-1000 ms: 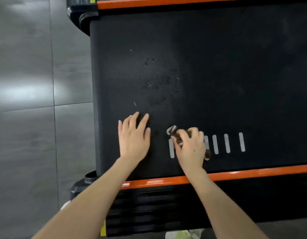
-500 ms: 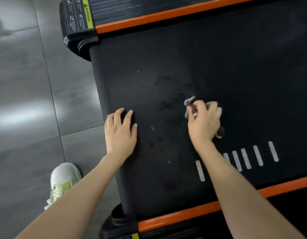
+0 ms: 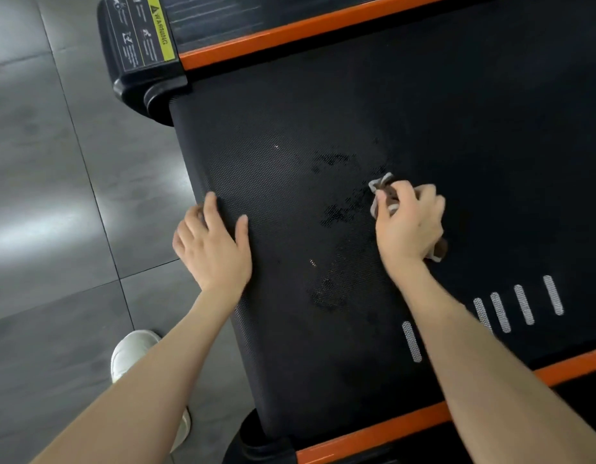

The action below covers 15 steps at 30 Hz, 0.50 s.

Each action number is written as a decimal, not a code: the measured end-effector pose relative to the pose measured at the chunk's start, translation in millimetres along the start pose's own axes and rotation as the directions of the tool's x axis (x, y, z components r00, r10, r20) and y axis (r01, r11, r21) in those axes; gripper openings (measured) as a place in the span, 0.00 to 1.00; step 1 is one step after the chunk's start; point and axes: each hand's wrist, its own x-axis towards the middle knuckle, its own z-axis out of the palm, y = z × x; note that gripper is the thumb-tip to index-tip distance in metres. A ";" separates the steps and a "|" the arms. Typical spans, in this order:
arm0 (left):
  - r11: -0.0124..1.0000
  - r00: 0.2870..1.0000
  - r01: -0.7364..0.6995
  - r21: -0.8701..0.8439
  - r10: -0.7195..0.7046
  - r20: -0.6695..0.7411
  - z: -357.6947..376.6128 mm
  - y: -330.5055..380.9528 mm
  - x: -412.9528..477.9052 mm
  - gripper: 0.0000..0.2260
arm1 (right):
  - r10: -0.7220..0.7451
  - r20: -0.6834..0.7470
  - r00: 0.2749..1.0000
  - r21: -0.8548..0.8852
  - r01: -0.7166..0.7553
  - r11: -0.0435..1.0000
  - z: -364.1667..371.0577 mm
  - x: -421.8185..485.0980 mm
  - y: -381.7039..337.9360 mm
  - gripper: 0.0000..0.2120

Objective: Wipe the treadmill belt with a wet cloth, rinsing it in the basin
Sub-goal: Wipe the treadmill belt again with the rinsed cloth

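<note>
I see the treadmill belt [image 3: 323, 112] as matt black rubber with a fine dotted weave texture, rough-looking, marked by darker wet patches [image 3: 336, 212] near its middle. The white stripes [image 3: 524, 304] printed on it carry the same dotted grain. The side rails [image 3: 289, 28] look like smooth orange plastic with a slight sheen, and the end cap [image 3: 149, 85] is glossy black plastic bearing a paper-like warning sticker [image 3: 161, 31]. The cloth [image 3: 383, 187] is soft, crumpled fabric, brown with a pale edge. The floor tiles [image 3: 55, 195] are smooth grey, faintly reflective. The shoe [image 3: 132, 349] looks matt white.
</note>
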 end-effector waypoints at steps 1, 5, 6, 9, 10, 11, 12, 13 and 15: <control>0.995 0.995 0.093 -0.045 -0.091 0.048 0.2 2.2 5.6 0.26 | 0.020 -0.029 0.999 0.010 -0.019 1.000 2.0 -6.9 -5.8 0.09; 0.900 0.937 0.339 -0.273 -0.296 0.187 6.8 21.3 21.3 0.28 | -0.341 0.061 0.938 0.060 0.337 0.939 -2.7 -82.5 -21.4 0.09; 0.886 0.929 0.363 -0.288 -0.322 0.180 8.5 24.9 22.7 0.28 | -0.414 0.114 0.903 0.060 0.410 0.910 -4.1 -95.7 -20.1 0.11; 0.888 0.926 0.377 -0.264 -0.351 0.140 12.8 27.7 22.9 0.27 | -0.524 0.171 0.834 0.065 0.521 0.851 -5.1 -80.8 -14.5 0.15; 0.890 0.925 0.378 -0.256 -0.355 0.134 14.8 26.8 22.7 0.26 | -0.528 0.157 0.835 0.039 0.529 0.848 -3.1 -66.0 -12.9 0.12; 0.890 0.924 0.381 -0.249 -0.359 0.129 16.4 25.7 22.8 0.26 | -0.490 0.112 0.864 0.016 0.492 0.870 -0.1 -46.3 -12.1 0.08; 0.892 0.924 0.382 -0.241 -0.361 0.126 17.5 24.8 23.2 0.26 | -0.396 0.066 0.916 0.009 0.396 0.918 2.2 -21.1 -12.4 0.07; 0.894 0.924 0.382 -0.233 -0.362 0.125 18.3 24.9 23.6 0.26 | -0.264 0.024 0.964 0.009 0.264 0.964 4.6 4.6 -13.6 0.09; 0.896 0.922 0.385 -0.220 -0.365 0.128 19.1 25.7 23.3 0.27 | -0.061 -0.007 0.998 0.005 0.061 0.998 7.3 32.2 -15.3 0.10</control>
